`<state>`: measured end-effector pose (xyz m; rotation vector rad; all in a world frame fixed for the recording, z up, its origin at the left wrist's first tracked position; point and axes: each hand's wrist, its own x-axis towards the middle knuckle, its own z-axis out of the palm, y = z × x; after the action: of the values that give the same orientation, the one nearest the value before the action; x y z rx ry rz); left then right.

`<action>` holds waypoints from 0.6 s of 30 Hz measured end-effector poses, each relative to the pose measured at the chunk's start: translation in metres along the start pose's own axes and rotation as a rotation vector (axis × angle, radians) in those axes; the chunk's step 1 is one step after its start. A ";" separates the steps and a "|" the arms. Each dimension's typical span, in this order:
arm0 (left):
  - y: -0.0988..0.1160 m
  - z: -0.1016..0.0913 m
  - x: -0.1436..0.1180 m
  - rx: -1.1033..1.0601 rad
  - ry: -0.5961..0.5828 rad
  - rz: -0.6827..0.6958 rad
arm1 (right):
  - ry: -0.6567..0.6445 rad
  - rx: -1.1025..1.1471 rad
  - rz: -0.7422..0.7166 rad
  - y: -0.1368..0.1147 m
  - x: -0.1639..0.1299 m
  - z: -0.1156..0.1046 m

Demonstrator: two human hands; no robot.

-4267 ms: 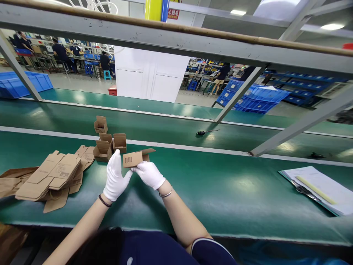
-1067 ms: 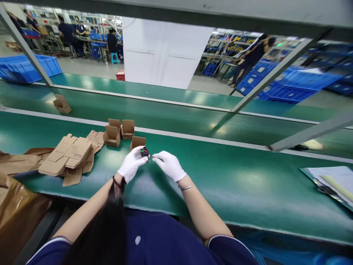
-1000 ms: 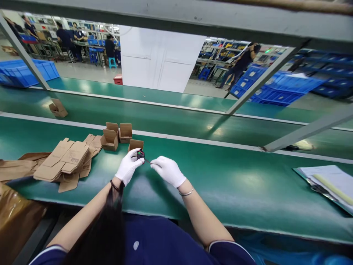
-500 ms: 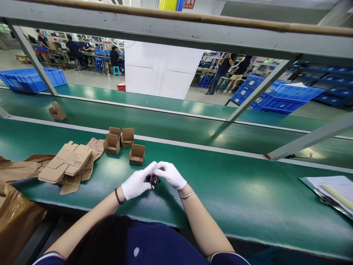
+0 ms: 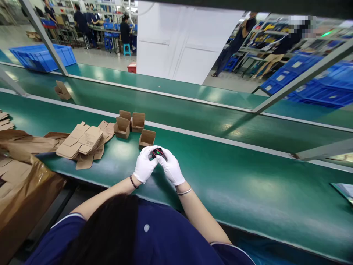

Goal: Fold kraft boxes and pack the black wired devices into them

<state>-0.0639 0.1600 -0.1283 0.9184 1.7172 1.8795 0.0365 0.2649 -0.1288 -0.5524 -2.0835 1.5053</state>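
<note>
Both hands wear white gloves and meet over the green work surface (image 5: 220, 176). Between them is a small black part with red wire and a green spot (image 5: 157, 151); its exact kind is not clear. My left hand (image 5: 145, 165) grips it from the left, and my right hand (image 5: 171, 167) closes on it from the right. Just beyond the fingers stands an open small cardboard box (image 5: 147, 138). Behind it to the left are more open boxes, one of them a brown carton (image 5: 122, 129) close to the white strip.
Flattened cartons (image 5: 82, 141) lie in a pile at left, beside a brown bag (image 5: 30, 180). Another open box (image 5: 63, 90) sits on the farther belt. Blue crates (image 5: 44, 59) stand beyond, with slanted metal posts (image 5: 298, 82) between. Co-workers are in the background.
The view has tilted down and shifted left. My hands have brought the black part nearer the closest open box, and its green spot now faces up between both thumbs.
</note>
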 end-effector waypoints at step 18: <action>-0.046 -0.060 0.092 0.286 -0.323 -0.051 | -0.423 -1.139 -0.319 -0.059 0.101 0.017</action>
<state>-0.1754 0.1889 -0.1576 1.1991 1.8102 1.3827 -0.0553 0.2946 -0.0605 -0.2334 -3.0740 0.1302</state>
